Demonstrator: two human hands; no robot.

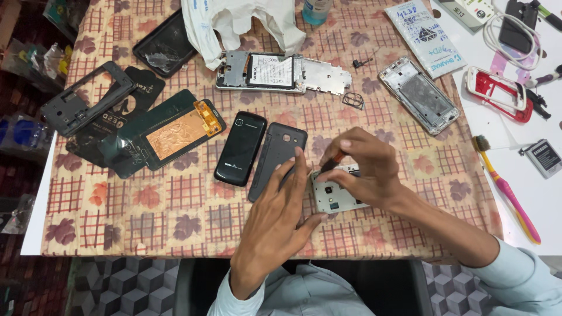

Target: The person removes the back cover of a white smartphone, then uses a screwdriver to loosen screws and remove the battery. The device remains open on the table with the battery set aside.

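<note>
Head view: right hand [364, 167] fingers pinch a screwdriver [331, 163] over the phone frame [335, 195] that flat, spread left hand [281, 213] fingers steady; slipping could scratch it.

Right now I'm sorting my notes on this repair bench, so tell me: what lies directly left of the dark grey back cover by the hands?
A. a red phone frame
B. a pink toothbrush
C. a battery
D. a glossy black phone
D: the glossy black phone lies just left of the dark grey back cover, which the left hand touches.
</note>
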